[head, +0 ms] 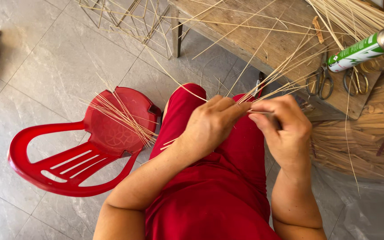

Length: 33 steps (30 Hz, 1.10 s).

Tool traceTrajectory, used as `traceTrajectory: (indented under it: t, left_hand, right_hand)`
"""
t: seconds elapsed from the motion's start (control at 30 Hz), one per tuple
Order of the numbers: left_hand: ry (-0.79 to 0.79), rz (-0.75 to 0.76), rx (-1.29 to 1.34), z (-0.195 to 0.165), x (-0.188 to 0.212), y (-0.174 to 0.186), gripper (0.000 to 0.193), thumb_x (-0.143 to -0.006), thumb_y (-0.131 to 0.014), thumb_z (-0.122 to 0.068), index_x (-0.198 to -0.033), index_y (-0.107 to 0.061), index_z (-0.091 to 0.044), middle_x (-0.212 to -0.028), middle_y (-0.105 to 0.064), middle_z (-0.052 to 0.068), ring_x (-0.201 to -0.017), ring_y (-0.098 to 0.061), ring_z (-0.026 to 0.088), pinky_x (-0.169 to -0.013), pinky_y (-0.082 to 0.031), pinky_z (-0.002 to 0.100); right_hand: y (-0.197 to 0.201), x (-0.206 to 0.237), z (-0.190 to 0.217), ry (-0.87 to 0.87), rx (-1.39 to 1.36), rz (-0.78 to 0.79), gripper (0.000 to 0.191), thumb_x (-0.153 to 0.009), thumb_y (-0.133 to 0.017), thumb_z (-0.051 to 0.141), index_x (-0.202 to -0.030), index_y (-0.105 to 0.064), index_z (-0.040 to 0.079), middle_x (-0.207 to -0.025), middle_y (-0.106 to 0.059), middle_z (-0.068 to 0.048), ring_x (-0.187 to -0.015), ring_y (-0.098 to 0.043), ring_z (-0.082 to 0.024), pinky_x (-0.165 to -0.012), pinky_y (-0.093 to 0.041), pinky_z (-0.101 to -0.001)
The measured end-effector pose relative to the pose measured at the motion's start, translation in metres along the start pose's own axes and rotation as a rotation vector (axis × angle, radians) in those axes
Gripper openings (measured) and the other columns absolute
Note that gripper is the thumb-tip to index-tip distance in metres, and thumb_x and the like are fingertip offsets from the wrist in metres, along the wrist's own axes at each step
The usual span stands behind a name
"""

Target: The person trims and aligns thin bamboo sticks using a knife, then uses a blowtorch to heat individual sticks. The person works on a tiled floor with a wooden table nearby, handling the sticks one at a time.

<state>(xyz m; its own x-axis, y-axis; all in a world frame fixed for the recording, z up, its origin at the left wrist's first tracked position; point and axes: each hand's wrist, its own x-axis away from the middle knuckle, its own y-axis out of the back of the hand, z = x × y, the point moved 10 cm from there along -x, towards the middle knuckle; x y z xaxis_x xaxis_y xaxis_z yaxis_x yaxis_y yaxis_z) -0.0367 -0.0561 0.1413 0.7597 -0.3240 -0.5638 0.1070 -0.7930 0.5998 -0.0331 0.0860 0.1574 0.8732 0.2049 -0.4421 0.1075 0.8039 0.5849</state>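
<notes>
My left hand (pixel 210 124) and my right hand (pixel 285 129) meet above my lap, over the red garment (pixel 218 186). Both pinch thin pale bamboo strips (pixel 263 86) that fan up and to the right toward the wooden bench (pixel 263 40). The fingertips of both hands close on the strips at the same spot. More loose strips (pixel 125 118) lie across the seat of a small red plastic chair (pixel 90 146) at my left.
Two pairs of scissors (pixel 321 82) and a green-and-white spray can (pixel 361 51) lie on the bench's near right end. A woven straw bundle (pixel 370 133) sits at the right. A strip-built frame (pixel 125 18) rests on the grey tiled floor (pixel 45 66).
</notes>
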Motion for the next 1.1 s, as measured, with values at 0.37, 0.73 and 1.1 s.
traceTrajectory:
  t: [0.37, 0.73, 1.1]
  left_hand:
    - [0.021, -0.072, 0.271, 0.003, -0.003, 0.027, 0.048, -0.095, -0.075, 0.001, -0.138, -0.063, -0.017, -0.079, -0.060, 0.003, -0.073, -0.062, 0.018, -0.067, -0.053, 0.035]
    - [-0.021, 0.046, 0.340, -0.006, -0.007, 0.016, 0.047, -0.099, -0.074, -0.006, -0.140, -0.053, -0.012, -0.083, -0.063, 0.006, -0.076, -0.068, 0.021, -0.066, -0.055, 0.034]
    - [-0.025, 0.054, 0.363, -0.003, -0.003, 0.011, 0.041, -0.100, -0.070, -0.003, -0.137, -0.052, -0.009, -0.083, -0.063, 0.008, -0.074, -0.067, 0.025, -0.064, -0.053, 0.036]
  right_hand:
    - [-0.043, 0.019, -0.016, -0.296, -0.898, 0.148, 0.094, -0.102, -0.050, 0.072, -0.165, -0.032, 0.004, -0.085, -0.057, -0.006, -0.066, -0.037, -0.005, -0.058, -0.031, -0.0183]
    - [-0.035, 0.030, 0.010, -0.358, -1.256, 0.139, 0.064, -0.106, -0.068, 0.032, -0.157, -0.038, 0.008, -0.081, -0.055, -0.009, -0.058, -0.045, -0.011, -0.052, -0.038, -0.0227]
    - [-0.038, 0.033, 0.004, -0.414, -1.226, 0.083, 0.063, -0.104, -0.069, 0.033, -0.153, -0.042, 0.006, -0.078, -0.055, -0.011, -0.056, -0.043, -0.010, -0.049, -0.036, -0.0213]
